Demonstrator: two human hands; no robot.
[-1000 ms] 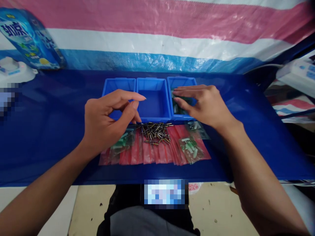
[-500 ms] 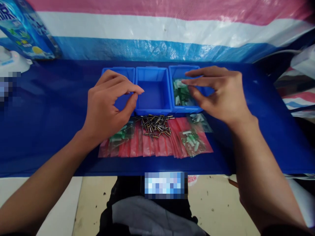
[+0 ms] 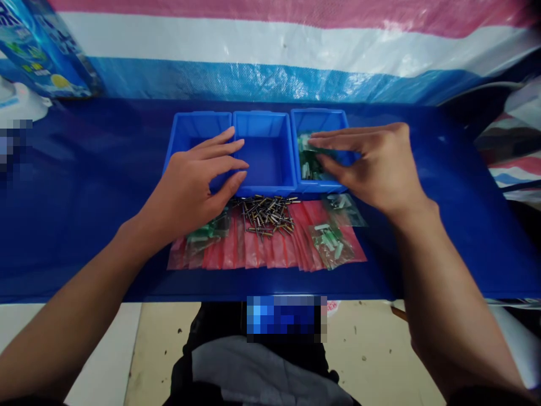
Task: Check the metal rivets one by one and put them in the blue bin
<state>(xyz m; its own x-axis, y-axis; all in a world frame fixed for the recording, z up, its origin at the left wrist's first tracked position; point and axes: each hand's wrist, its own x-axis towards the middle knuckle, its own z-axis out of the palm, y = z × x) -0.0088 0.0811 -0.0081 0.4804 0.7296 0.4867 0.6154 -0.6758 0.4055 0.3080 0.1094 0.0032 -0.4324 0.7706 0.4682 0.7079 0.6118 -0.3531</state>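
Observation:
My left hand (image 3: pixel 196 180) hovers over the left blue bin (image 3: pixel 203 118), fingers apart, nothing between them. Beside that stands the middle blue bin (image 3: pixel 264 158), with a bare floor. My right hand (image 3: pixel 372 163) reaches over the right blue bin (image 3: pixel 319 117), thumb apart from its fingers, right above small green and clear bags (image 3: pixel 310 163). In front of the bins, a pile of metal rivets (image 3: pixel 268 214) lies on a row of red plastic bags (image 3: pixel 257 254). Clear bags with white pieces (image 3: pixel 332 242) lie at the row's right, and a green bag (image 3: pixel 207 231) at its left, partly under my left hand.
A blue printed package (image 3: pixel 46 56) and a white object (image 3: pixel 21 104) stand at the far left of the blue table (image 3: pixel 84 169). Behind the table hangs a striped sheet (image 3: pixel 253 45). A blurred-out item (image 3: pixel 285 317) is below the front edge.
My left hand has opened, its thumb and fingers spreading apart. The fingers of my right hand have drawn together and dipped slightly over the right bin.

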